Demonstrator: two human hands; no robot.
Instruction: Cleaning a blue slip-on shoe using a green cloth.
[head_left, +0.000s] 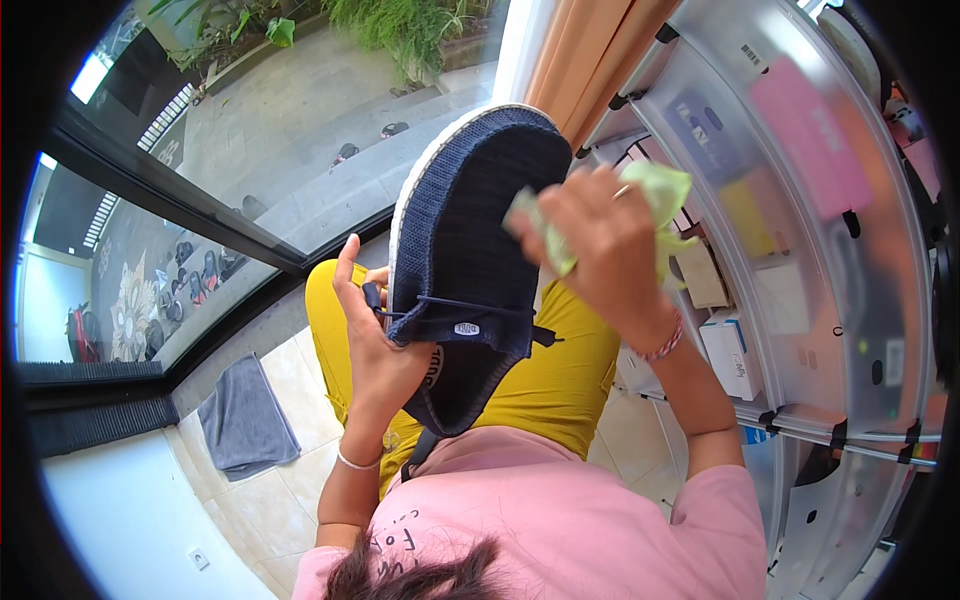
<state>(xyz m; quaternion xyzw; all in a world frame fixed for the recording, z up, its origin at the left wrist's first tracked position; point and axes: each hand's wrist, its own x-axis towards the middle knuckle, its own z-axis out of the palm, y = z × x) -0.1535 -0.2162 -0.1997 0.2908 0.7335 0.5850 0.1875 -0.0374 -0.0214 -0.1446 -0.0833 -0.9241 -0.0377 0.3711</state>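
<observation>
A dark navy fabric shoe [470,220] with a white sole edge is held up over my lap, toe pointing away from me. My left hand [378,335] grips it on the left side near the opening, thumb and fingers around the heel half, with one finger sticking up. Thin navy laces [445,303] cross the tongue. My right hand [595,240], slightly blurred, is closed around a pale green cloth [660,192] at the shoe's right side. Part of the cloth pokes out toward the upper; whether it touches the shoe I cannot tell.
Clear-fronted storage bins [790,290] stack up along the right, beside an orange curtain [600,60]. A grey mat [246,415] lies on the tiled floor at left. Beyond the glass [290,150], several pairs of footwear [200,275] stand outside.
</observation>
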